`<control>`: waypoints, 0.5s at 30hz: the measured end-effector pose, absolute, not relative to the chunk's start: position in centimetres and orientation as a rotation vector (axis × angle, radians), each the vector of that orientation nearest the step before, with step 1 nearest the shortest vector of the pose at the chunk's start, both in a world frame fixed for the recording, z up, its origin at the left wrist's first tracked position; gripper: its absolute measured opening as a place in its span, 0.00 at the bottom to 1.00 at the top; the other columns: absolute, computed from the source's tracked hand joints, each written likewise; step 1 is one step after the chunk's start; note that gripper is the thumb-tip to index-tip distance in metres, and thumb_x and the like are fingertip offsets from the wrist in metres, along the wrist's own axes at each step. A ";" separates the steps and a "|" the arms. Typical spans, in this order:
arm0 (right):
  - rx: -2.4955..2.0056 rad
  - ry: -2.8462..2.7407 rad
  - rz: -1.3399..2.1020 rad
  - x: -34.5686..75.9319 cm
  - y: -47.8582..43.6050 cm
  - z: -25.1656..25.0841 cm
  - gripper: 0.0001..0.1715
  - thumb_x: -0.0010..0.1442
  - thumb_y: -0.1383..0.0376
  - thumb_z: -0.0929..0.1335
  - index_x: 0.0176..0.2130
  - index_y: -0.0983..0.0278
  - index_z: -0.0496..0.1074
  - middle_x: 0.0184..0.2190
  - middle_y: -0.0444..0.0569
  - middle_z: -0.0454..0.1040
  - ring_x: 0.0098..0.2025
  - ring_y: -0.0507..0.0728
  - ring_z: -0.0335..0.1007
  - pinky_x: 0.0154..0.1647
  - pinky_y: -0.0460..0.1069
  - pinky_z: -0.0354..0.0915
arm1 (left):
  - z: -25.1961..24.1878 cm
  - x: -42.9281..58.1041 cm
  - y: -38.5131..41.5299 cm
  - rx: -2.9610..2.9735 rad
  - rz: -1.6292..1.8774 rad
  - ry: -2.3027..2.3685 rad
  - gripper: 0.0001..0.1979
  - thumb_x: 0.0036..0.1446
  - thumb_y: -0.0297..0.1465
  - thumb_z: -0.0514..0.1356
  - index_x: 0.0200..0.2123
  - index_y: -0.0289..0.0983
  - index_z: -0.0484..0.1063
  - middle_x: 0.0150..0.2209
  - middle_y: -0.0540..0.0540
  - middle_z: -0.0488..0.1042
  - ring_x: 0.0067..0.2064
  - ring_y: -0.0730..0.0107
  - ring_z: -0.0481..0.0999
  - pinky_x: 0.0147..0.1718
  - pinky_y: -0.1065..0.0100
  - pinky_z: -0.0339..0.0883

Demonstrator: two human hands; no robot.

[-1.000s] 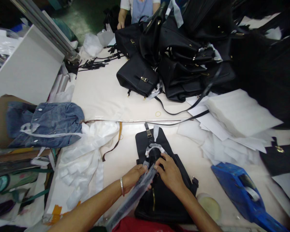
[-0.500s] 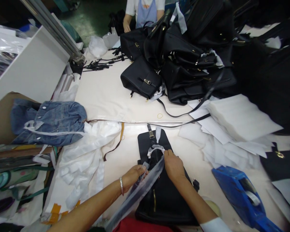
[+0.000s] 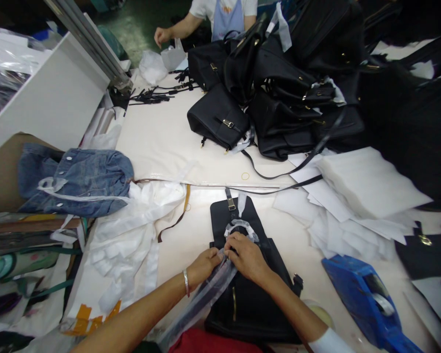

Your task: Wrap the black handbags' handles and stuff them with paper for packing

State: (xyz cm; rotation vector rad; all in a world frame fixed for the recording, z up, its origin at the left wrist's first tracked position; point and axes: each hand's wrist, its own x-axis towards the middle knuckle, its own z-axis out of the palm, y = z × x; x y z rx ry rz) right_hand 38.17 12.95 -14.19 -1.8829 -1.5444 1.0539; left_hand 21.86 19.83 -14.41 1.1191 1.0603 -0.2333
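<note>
A black backpack (image 3: pixel 257 309) lies on the table in front of me, its flap (image 3: pixel 220 215) spread away from me. White wrapping covers its curved top handle (image 3: pixel 250 227). My left hand (image 3: pixel 205 267), with a bracelet at the wrist, pinches a long translucent plastic strip (image 3: pixel 202 306) together with what looks like a dark strap under it. Close against those fingertips, my right hand (image 3: pixel 247 257) is closed at the upper end of the strip, just below the handle. The strip trails down toward my lap. The exact fingertip contact is partly hidden.
Black bags (image 3: pixel 220 117) are piled at the back. White sheets (image 3: pixel 371 181) and a blue tape dispenser (image 3: pixel 363 299) lie at right. Crumpled white strips (image 3: pixel 132 245) and a denim garment (image 3: pixel 81 181) are at left. Across the table stands a person (image 3: pixel 228 19).
My right hand has moved left and down from beside the handle to my left fingertips. The strip has slackened and lies lower. The person opposite has stretched an arm out to the left.
</note>
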 end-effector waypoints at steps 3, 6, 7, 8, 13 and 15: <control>-2.013 -1.534 0.916 39.4 12.9 -15.1 0.05 0.58 0.69 0.63 0.33 0.63 0.68 0.38 0.48 0.68 0.41 0.54 0.63 0.42 0.48 0.58 | -13.9 20.8 19.9 1.073 -0.243 0.947 0.18 0.53 0.46 0.56 0.34 0.36 0.66 0.29 0.52 0.66 0.32 0.72 0.64 0.33 0.69 0.57; -2.154 -1.538 0.835 40.6 12.8 -16.5 0.07 0.59 0.70 0.60 0.32 0.63 0.67 0.33 0.47 0.70 0.38 0.54 0.64 0.40 0.48 0.58 | -13.2 18.8 19.5 0.917 -0.427 0.804 0.20 0.51 0.45 0.59 0.38 0.35 0.68 0.32 0.48 0.72 0.33 0.69 0.69 0.36 0.66 0.60; -2.165 -1.555 0.842 40.9 12.7 -17.1 0.08 0.59 0.71 0.60 0.32 0.63 0.67 0.31 0.46 0.70 0.36 0.54 0.64 0.38 0.47 0.58 | -13.0 17.9 19.2 0.861 -0.474 0.764 0.20 0.49 0.44 0.61 0.39 0.35 0.68 0.32 0.47 0.73 0.33 0.68 0.70 0.36 0.66 0.61; -2.171 -1.578 0.846 41.0 12.7 -17.6 0.08 0.59 0.71 0.60 0.32 0.63 0.67 0.30 0.46 0.70 0.35 0.54 0.64 0.37 0.47 0.58 | -12.8 16.9 18.8 0.825 -0.487 0.737 0.22 0.47 0.43 0.63 0.40 0.35 0.68 0.33 0.47 0.73 0.33 0.68 0.71 0.36 0.66 0.61; -2.303 -1.673 0.713 40.6 13.2 -18.6 0.12 0.59 0.74 0.58 0.38 0.65 0.68 0.36 0.50 0.72 0.39 0.56 0.66 0.41 0.48 0.59 | -11.6 11.5 16.5 0.874 -0.414 0.741 0.23 0.37 0.44 0.69 0.32 0.34 0.72 0.26 0.50 0.69 0.28 0.73 0.66 0.28 0.71 0.58; -2.296 -1.655 0.724 40.6 13.1 -17.5 0.12 0.59 0.73 0.59 0.40 0.64 0.68 0.37 0.50 0.72 0.40 0.56 0.67 0.42 0.49 0.60 | -11.4 9.8 16.4 0.864 -0.456 0.762 0.21 0.38 0.47 0.68 0.24 0.35 0.70 0.20 0.52 0.65 0.23 0.75 0.62 0.23 0.70 0.56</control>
